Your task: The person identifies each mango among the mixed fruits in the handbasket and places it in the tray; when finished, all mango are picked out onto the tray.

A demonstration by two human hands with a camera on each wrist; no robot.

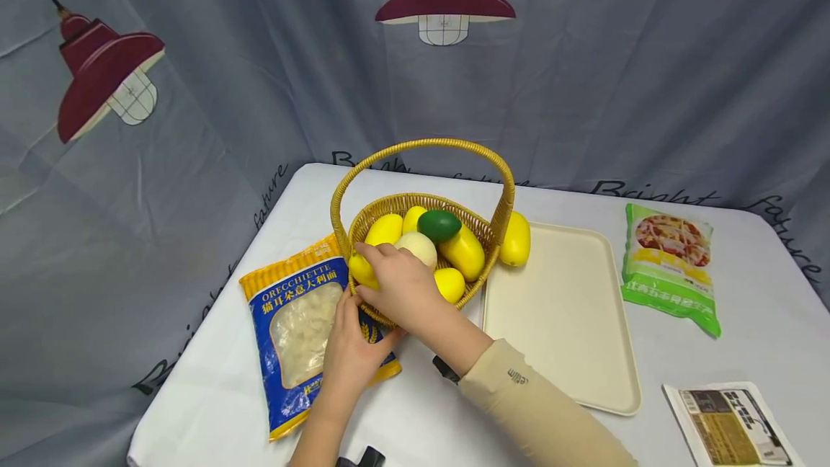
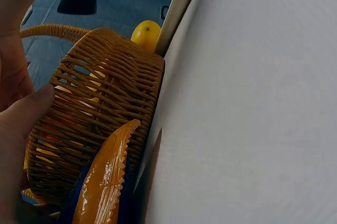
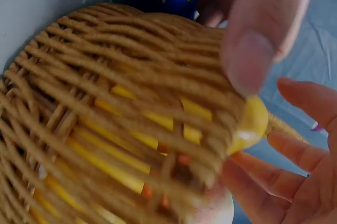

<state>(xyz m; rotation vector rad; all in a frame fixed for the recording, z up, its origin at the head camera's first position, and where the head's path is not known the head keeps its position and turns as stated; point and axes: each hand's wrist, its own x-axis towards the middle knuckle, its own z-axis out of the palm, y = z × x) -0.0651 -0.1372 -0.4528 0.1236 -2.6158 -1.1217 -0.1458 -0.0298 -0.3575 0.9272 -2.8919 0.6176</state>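
Observation:
A wicker basket [image 1: 502, 218] with a tall arched handle holds several yellow fruits [image 1: 467, 252], a dark green fruit [image 1: 439, 225] and a pale round fruit [image 1: 415, 245]. My left hand [image 1: 353, 344] holds the basket's near left side, its thumb [image 2: 37, 105] pressed on the weave. Reaching over the near rim, my right hand [image 1: 405, 290] touches a yellow fruit [image 1: 362, 271] at the left edge. In the right wrist view its fingers [image 3: 295, 187] are fairly straight beside that yellow fruit [image 3: 250, 126], with the thumb apart from it. A reddish-white fruit [image 3: 216, 205] shows below.
A blue and orange pasta bag [image 1: 279, 341] lies left of the basket, partly under the left hand. To the right are a cream tray [image 1: 560, 323], another yellow fruit [image 1: 515, 240] at its corner, a green food bag [image 1: 671, 265] and a flat printed packet [image 1: 733, 424].

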